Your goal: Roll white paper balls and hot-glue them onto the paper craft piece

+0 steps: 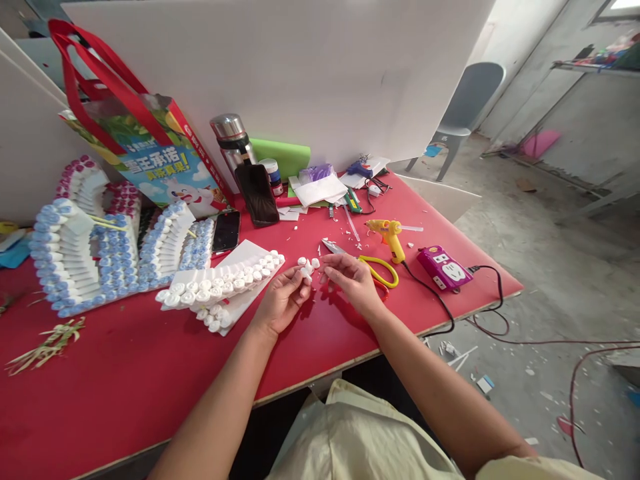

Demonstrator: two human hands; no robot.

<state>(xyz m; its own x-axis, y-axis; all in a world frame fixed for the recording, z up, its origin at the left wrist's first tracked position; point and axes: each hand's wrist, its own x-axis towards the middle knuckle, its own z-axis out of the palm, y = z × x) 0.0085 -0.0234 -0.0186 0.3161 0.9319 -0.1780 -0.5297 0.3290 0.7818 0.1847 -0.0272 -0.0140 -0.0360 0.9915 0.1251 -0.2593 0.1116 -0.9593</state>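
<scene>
The left hand (286, 300) pinches a small cluster of white rolls (307, 272) between thumb and fingers, above the near middle of the red table (150, 373). Just to the right, the right hand (349, 280) has its thumb and fingers bent close together toward the cluster; I cannot tell whether they grip anything. On the left lies a white piece lined with rolled rosettes (220, 288), near the left hand. Scissors (383, 272) lie partly behind the right hand, their yellow handle showing. Farther right are a yellow glue gun (393, 239) and a purple power socket (444, 268)
</scene>
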